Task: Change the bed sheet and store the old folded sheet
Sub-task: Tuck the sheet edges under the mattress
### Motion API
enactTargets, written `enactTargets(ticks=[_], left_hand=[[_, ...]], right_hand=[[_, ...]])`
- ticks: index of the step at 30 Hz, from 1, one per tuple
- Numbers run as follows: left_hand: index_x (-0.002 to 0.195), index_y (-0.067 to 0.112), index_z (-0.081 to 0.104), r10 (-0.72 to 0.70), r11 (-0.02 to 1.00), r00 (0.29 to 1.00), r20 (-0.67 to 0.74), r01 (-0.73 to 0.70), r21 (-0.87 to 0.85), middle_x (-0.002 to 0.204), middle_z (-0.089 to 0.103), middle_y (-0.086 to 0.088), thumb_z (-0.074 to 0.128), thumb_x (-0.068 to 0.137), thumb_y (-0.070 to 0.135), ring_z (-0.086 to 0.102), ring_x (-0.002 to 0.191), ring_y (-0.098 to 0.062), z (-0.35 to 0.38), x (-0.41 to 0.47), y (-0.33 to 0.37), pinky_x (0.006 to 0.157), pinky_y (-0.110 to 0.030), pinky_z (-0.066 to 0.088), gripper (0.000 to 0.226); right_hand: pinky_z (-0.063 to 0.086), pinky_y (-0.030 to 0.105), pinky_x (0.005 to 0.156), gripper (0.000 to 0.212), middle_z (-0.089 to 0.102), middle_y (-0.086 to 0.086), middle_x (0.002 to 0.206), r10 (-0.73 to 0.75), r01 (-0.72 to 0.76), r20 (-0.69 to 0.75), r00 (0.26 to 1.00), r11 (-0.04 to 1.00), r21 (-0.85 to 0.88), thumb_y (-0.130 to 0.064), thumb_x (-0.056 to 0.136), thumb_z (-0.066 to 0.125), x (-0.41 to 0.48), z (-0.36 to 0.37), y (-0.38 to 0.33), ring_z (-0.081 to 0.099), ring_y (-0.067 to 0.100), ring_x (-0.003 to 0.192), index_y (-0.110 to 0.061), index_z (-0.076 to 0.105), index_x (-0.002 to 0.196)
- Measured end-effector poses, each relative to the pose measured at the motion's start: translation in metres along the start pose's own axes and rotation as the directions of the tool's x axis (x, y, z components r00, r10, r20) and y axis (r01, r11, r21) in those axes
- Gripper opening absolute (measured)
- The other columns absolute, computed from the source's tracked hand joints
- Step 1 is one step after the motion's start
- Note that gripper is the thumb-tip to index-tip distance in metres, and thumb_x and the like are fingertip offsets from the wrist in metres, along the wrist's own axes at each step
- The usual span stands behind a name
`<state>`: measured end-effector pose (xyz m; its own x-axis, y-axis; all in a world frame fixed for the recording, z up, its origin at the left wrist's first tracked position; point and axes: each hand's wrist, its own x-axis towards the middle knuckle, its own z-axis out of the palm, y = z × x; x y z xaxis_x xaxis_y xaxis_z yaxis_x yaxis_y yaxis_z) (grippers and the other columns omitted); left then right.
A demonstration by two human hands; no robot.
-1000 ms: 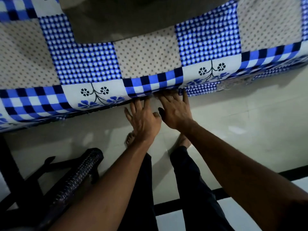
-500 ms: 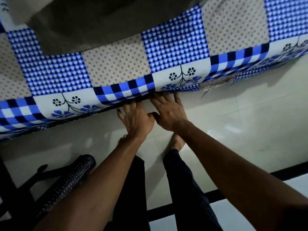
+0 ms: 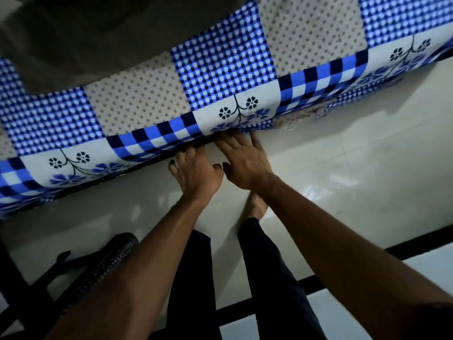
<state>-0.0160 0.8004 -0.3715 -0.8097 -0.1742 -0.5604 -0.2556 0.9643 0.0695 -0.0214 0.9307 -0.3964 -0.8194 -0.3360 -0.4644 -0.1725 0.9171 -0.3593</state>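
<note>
Fingertips of the left hand [image 3: 196,174] and right hand [image 3: 245,163] tuck under the blue checked sheet [image 3: 220,69]. I see both hands flat, fingers straight, gripping nothing.

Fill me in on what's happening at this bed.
A person stands at the bedside tucking in the blue checked sheet. The left hand and right hand lie side by side, straight fingers pushed under the sheet's hanging edge. Further right that edge hangs loose and rumpled. A dark cloth lies on the bed above.
</note>
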Motion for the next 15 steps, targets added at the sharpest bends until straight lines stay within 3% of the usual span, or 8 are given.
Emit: enactTargets(ticks=[2,7,9,12,15], left_hand=[[0.132,0.019,0.056,-0.027,0.998,0.999,-0.022,0.025,-0.061,0.14,0.052,-0.006,0.062,0.087,0.038,0.037,0.133,-0.032,-0.004,-0.003,0.006,0.11,-0.052,0.028,0.049],[0.123,0.008,0.065,0.207,0.973,0.953,-0.22,-0.224,-0.054,0.119,0.067,-0.01,0.051,0.071,0.019,0.058,0.113,-0.033,0.0,-0.017,0.012,0.096,-0.048,0.044,0.054],[0.118,0.005,0.066,0.222,0.965,0.957,-0.187,-0.243,-0.096,0.114,0.069,-0.015,0.048,0.071,0.017,0.061,0.107,-0.038,-0.003,-0.006,0.018,0.09,-0.047,0.047,0.053],[0.134,0.013,0.057,0.147,0.986,0.989,-0.033,-0.149,-0.069,0.137,0.059,-0.009,0.06,0.083,0.022,0.049,0.126,-0.035,-0.004,0.007,0.029,0.101,-0.047,0.041,0.052],[0.147,0.021,0.041,0.085,0.995,0.996,0.028,-0.083,-0.047,0.152,0.044,0.0,0.065,0.085,0.035,0.034,0.139,-0.028,-0.002,0.0,0.039,0.112,-0.049,0.026,0.068]], right_hand=[[0.0,0.06,0.121,0.082,0.033,-0.005,0.161,0.013,-0.013,0.014,1.0,1.0,-0.022,-0.032,0.084,0.064,0.01,-0.007,0.002,0.014,0.022,0.153,-0.032,0.025,0.156],[0.005,0.057,0.122,0.073,0.04,-0.003,0.157,-0.044,0.042,0.096,0.994,0.999,0.028,-0.03,0.085,0.065,0.016,-0.033,0.008,0.027,0.024,0.148,-0.03,0.037,0.152],[0.012,0.054,0.122,0.071,0.041,-0.004,0.156,-0.076,0.075,0.053,0.996,0.997,0.023,-0.028,0.084,0.064,0.008,-0.035,0.015,0.032,0.024,0.146,-0.028,0.039,0.151],[0.015,0.052,0.123,0.071,0.044,-0.003,0.154,-0.049,0.049,-0.085,0.995,0.999,0.004,-0.027,0.083,0.065,-0.01,-0.029,0.035,0.032,0.024,0.145,-0.026,0.042,0.15],[0.013,0.054,0.123,0.071,0.042,-0.002,0.156,0.016,-0.015,-0.076,0.997,1.0,0.005,-0.025,0.084,0.062,-0.01,-0.031,0.056,0.028,0.023,0.148,-0.027,0.039,0.152]])
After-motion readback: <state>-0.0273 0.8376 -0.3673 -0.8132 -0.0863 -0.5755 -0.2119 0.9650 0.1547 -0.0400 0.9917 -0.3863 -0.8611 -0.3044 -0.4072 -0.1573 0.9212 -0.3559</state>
